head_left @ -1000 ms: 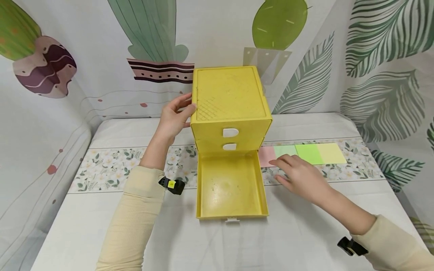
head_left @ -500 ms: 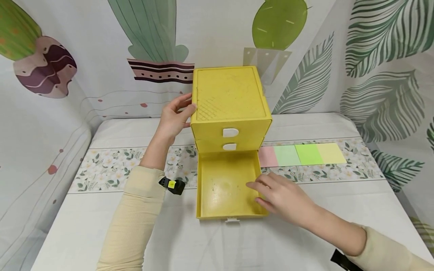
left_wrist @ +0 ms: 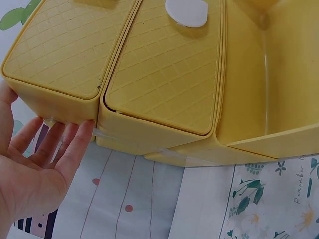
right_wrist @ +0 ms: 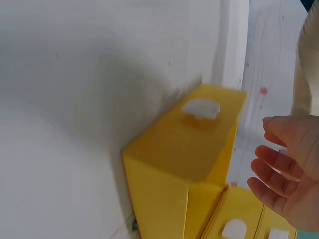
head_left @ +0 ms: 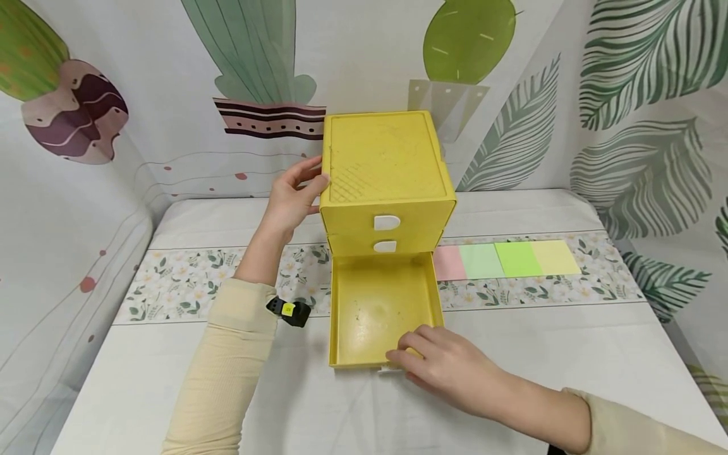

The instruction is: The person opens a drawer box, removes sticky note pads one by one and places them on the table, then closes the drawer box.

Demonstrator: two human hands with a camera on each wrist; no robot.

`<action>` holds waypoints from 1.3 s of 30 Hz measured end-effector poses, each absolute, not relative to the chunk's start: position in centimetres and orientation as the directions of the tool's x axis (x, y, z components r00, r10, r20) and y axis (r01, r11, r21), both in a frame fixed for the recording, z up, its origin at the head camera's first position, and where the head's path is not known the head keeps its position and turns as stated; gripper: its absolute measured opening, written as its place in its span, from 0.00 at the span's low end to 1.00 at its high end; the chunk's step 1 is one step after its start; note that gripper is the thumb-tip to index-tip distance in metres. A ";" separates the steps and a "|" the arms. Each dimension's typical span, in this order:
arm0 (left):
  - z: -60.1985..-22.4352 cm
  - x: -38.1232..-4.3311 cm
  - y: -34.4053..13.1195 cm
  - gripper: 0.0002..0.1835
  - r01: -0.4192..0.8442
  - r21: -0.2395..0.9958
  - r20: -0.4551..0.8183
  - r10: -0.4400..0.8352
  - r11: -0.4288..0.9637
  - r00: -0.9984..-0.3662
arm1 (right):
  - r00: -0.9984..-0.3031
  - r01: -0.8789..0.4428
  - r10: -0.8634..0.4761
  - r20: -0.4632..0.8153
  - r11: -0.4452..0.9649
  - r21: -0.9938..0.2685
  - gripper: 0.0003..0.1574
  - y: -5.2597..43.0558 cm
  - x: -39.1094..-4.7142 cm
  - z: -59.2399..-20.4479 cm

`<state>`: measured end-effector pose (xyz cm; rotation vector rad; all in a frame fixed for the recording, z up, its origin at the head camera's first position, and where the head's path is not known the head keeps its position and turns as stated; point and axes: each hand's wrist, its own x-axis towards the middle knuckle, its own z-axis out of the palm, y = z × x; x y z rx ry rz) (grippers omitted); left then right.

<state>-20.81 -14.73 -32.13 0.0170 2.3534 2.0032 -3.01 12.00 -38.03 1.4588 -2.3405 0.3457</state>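
Observation:
A yellow plastic drawer cabinet (head_left: 388, 155) stands at the back middle of the table, with white tabs on its two upper drawers. Its bottom drawer (head_left: 364, 309) is pulled out, with nothing inside. My left hand (head_left: 287, 199) steadies the cabinet's left side; in the left wrist view, outstretched fingertips (left_wrist: 79, 137) touch the side wall. My right hand (head_left: 449, 370) hovers over the drawer's front right corner, fingers loosely bent and holding nothing. It partly covers the drawer's white tab (head_left: 388, 370), which shows whole in the right wrist view, apart from the fingers.
To the right of the cabinet lies a row of coloured paper squares: pink (head_left: 449, 263), pale green (head_left: 481, 260), bright green (head_left: 518, 259) and yellow (head_left: 556, 257). A white cloth with a floral band (head_left: 188, 284) covers the table. A cactus-print curtain hangs close behind.
My right hand has come from above the paper squares, left and toward me, to the drawer's front edge. The left hand, cabinet and drawer have stayed put.

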 end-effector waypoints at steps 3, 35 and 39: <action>-32.2 -20.8 -14.7 0.24 -0.028 0.987 -0.035 0.038 0.159 -0.999 | -0.390 -0.902 -0.813 0.432 0.431 -0.005 0.26 11.4 -2.4 -38.4; -32.2 -20.8 -14.7 0.24 -0.031 0.986 -0.036 0.028 0.163 -0.999 | -0.259 -0.821 -0.853 0.452 0.441 0.363 0.26 9.7 0.0 -42.5; -32.3 -20.8 -14.7 0.24 -0.029 0.986 -0.034 0.029 0.166 -0.999 | -0.250 -0.799 -0.849 0.466 0.453 0.396 0.26 9.6 0.0 -42.8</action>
